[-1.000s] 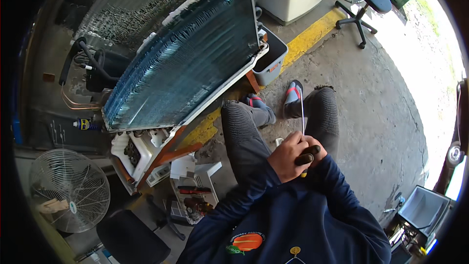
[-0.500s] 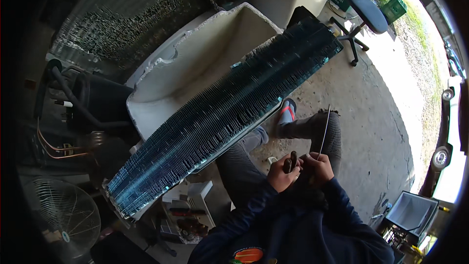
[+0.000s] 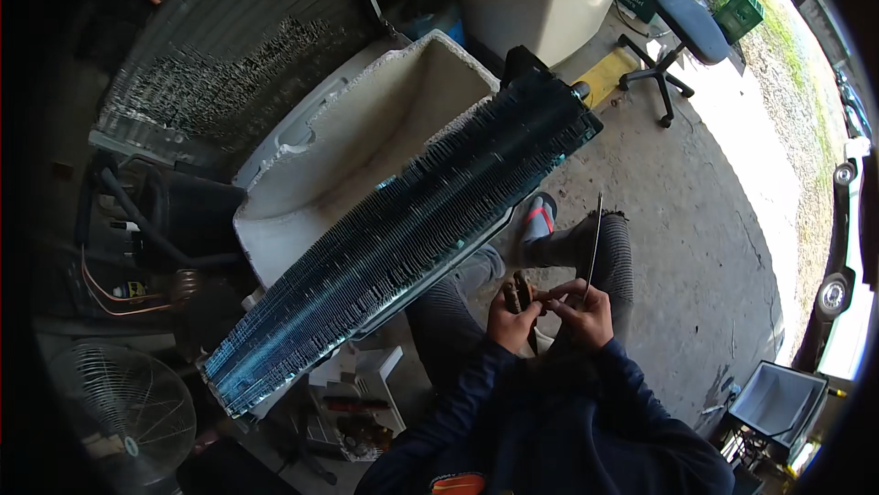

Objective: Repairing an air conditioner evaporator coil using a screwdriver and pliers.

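Observation:
In front of my lap, my left hand [image 3: 510, 323] is closed around a pair of dark brown-handled pliers [image 3: 518, 293], their handles pointing up. Just beside it, my right hand [image 3: 591, 316] grips a thin metal rod [image 3: 597, 239] that rises above the fingers. The fingertips of both hands meet at a small spot between them; what they pinch there is too small to make out. Ahead and to the left lies a long dark finned coil [image 3: 412, 229], some of its fins bent. Neither hand touches it.
A broken-edged whitish foam tub [image 3: 302, 184] is behind the coil. A fan [image 3: 128, 413] stands at lower left, copper tubing [image 3: 110, 307] above it. A swivel chair [image 3: 691, 28] is at upper right, an open box [image 3: 778, 399] at lower right.
Both hands have shifted slightly left, and the pliers' handles now show more fully. The rod leans a little differently. The coil and tub sit lower in the view as the head has moved.

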Demonstrator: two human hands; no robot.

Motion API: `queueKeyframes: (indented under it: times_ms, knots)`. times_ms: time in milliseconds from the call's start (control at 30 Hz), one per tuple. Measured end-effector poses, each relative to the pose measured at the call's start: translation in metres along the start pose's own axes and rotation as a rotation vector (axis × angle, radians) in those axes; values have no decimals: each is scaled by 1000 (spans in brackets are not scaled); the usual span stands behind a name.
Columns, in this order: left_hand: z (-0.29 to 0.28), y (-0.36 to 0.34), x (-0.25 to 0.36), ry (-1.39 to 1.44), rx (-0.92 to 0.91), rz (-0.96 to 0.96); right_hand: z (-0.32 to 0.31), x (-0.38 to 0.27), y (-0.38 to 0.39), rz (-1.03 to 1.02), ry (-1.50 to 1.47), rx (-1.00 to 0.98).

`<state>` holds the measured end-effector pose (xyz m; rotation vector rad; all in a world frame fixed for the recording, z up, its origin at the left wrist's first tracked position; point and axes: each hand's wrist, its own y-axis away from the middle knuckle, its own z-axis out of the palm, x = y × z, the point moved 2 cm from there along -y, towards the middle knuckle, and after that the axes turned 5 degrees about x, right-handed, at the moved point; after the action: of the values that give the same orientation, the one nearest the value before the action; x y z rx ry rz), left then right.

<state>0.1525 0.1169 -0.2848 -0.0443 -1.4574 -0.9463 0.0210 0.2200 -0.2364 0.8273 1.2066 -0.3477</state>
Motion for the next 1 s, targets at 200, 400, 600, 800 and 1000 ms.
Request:
queueKeyframes:
  times_ms: [200,400,600,800,1000]
  knots:
    - [12,5,20,391,-73,-153,-4,-5,-4,-377,453,-6]
    - [28,16,22,606,-155,-215,-8,-18,1,-428,451,44]
    - [49,35,22,422,-157,-142,-25,-28,16,-444,515,118]
    - [73,43,16,384,-132,-114,-46,-19,24,-571,594,206]
    - [85,35,32,431,90,-172,-48,-33,25,-297,-148,136]
